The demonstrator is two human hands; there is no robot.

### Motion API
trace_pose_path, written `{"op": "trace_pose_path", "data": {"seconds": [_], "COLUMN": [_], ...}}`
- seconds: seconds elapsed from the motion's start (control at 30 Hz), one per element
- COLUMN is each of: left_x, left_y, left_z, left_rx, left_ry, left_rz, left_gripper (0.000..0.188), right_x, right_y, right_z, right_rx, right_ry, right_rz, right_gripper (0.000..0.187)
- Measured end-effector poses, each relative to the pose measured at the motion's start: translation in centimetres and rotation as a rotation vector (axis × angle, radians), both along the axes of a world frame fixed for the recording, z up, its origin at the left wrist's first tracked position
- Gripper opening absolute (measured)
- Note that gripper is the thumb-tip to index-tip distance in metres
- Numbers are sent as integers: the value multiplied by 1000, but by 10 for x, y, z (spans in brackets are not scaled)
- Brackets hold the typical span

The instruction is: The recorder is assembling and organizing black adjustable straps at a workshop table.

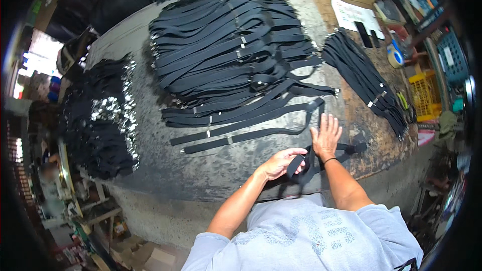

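Strap (295, 166), black, flat, limp, probably woven

Bright Middle, Black Rim

White glare burns out an opening (44, 52) beyond the left edge of the desk (153, 158), with dimness around it. The desktop is well lit; black straps (201, 62) read clearly, and metal fittings (108, 109) sparkle near its left edge (some almost white). Fisheye distortion bows the near edge, and the view's rim falls to black.

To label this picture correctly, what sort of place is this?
Probably a workshop: a large pile of black straps on a stained worktable, with a yellow basket near its right edge.
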State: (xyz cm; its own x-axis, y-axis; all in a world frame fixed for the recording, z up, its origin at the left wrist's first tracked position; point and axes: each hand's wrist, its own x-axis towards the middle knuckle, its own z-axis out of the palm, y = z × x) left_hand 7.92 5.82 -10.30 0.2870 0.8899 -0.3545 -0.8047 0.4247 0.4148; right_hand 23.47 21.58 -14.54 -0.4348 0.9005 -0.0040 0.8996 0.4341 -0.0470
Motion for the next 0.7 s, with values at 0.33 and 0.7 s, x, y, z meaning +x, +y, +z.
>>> {"op": "trace_pose_path", "data": {"seconds": [0.33,0.7], "left_x": [-53,-70], "left_y": [-31,-55], "left_z": [53,148], "left_rx": [193,-60], "left_ry": [475,921], "left_rz": [-395,-339], "left_gripper": [28,24], "right_x": [8,2], "right_y": [3,2], "right_z": [-7,0], "right_rx": [32,40], "right_ry": [-56,26], "right_rz": [-8,12], "right_gripper": [69,69]}}
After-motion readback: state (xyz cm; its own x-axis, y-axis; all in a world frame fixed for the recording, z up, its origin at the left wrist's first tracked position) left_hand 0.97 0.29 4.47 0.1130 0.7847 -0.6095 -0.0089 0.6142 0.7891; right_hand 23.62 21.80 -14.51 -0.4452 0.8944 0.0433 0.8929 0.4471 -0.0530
